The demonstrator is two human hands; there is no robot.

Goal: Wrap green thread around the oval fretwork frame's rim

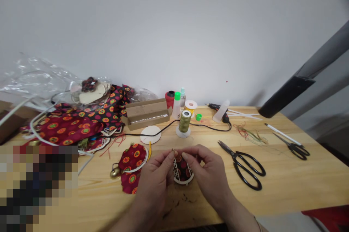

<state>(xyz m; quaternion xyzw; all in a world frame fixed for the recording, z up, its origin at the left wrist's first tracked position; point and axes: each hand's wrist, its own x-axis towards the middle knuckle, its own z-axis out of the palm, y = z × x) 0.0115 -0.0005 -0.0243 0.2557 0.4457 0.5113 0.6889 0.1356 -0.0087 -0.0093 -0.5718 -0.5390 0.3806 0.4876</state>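
Just on the near side of the olive thread cone (185, 123), over the desk (275, 195), holds a small fan-shaped panel (183, 170) of dark patterned cloth edged in white, narrow end toward the cone and curved rim away from it. Has the fingers of the left hand (156, 174) clamped on the upper left of the panel and the fingers of the right hand (209, 170) clamped on its upper right, both thumbs close together near the narrow end. Cannot tell the exact placing of the fingertips behind it. Has, left of the cone and nearer the body, red patterned cloth pieces (133, 157) with a brass bell (115, 173) at the left edge; left of the cone, a white disc (149, 140) crossed by a black cord; farther left and back, an open cardboard box (149, 122) beside a heap of patterned cloth (71, 126). Has, just behind the cone, a green-capped bottle (177, 110); right of it and nearer the body, black-handled scissors (233, 156); farther right, smaller scissors (290, 145) near loose threads (251, 135).
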